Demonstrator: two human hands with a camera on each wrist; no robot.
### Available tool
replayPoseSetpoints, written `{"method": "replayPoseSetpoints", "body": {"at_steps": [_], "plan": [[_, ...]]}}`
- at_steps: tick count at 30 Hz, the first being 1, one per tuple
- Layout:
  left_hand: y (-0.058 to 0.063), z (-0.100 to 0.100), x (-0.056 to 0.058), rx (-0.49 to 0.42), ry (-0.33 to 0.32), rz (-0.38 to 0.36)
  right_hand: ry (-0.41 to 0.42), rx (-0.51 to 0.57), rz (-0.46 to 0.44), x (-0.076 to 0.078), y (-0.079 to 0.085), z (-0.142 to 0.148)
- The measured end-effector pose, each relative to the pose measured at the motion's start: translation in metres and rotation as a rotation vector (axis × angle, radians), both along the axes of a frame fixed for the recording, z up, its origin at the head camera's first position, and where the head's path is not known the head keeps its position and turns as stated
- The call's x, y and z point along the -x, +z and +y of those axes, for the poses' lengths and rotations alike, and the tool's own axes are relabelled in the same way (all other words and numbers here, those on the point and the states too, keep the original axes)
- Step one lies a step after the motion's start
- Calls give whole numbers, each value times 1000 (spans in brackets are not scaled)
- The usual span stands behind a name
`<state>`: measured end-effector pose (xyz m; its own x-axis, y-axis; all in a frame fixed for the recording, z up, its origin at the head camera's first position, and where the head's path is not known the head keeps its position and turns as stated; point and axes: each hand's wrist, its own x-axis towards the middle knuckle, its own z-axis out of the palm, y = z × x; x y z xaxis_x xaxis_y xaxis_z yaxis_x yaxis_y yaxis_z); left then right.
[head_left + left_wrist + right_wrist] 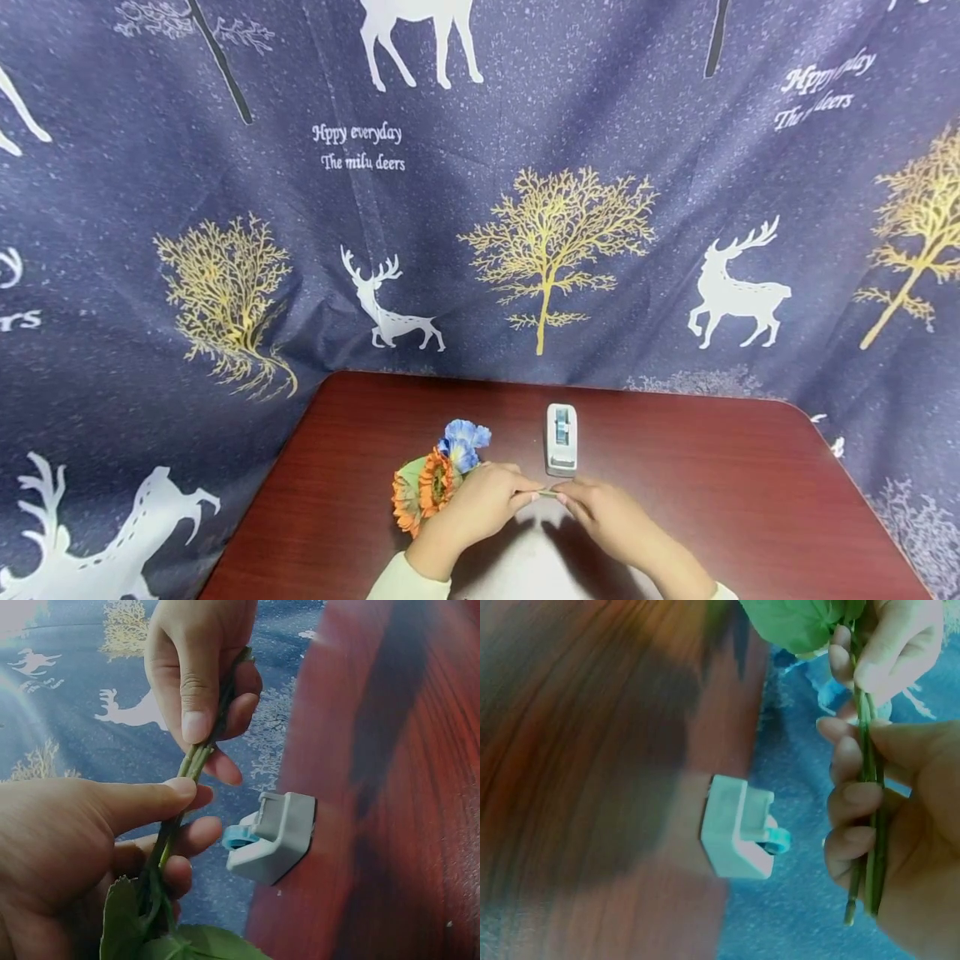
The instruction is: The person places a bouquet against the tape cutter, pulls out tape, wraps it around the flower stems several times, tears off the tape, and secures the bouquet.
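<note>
Green stems are lying bunched above the tabletop, bridging the left hand at nine o'clock and the right hand at three. The left hand is pinching the bunch with its thumb and curled fingers, close to the leaves. The right hand is curling its fingers round the stems nearer their cut ends, which are poking out unevenly past it. From the bare stretch between the thumbs, orange flowers are spreading at nine o'clock and blue flowers at ten. A white tape dispenser is standing at twelve o'clock, near the hands, carrying a blue tape roll.

The likeliest trouble seems to be slipping: the stems are looking thin and smooth, so a loosening pinch could be letting one slide or twist. The flowers could be tipping the bunch if the left hand were relaxing. Too hard a squeeze could be creasing the leaves, and a careless forward reach could be knocking the dispenser.
</note>
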<state>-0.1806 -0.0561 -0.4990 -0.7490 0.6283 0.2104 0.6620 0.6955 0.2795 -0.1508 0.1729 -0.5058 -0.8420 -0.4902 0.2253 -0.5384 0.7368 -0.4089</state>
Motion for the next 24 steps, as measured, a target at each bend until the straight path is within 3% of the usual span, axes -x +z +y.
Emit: {"method": "replayPoseSetpoints", "body": {"at_steps": [2,8,15,19,24], "plan": [[-1,2,1,-30,12,-27,17,42,-23,2,-2,3],[-9,6,7,-232,36,-147,22,92,-78,9,-7,10],[-21,8,8,-348,46,-138,6,104,-104,12,-7,15],[-25,10,10,-354,41,-102,9,96,-93,13,-8,16],[-27,13,17,-291,27,-52,12,82,-68,17,-10,16]]}}
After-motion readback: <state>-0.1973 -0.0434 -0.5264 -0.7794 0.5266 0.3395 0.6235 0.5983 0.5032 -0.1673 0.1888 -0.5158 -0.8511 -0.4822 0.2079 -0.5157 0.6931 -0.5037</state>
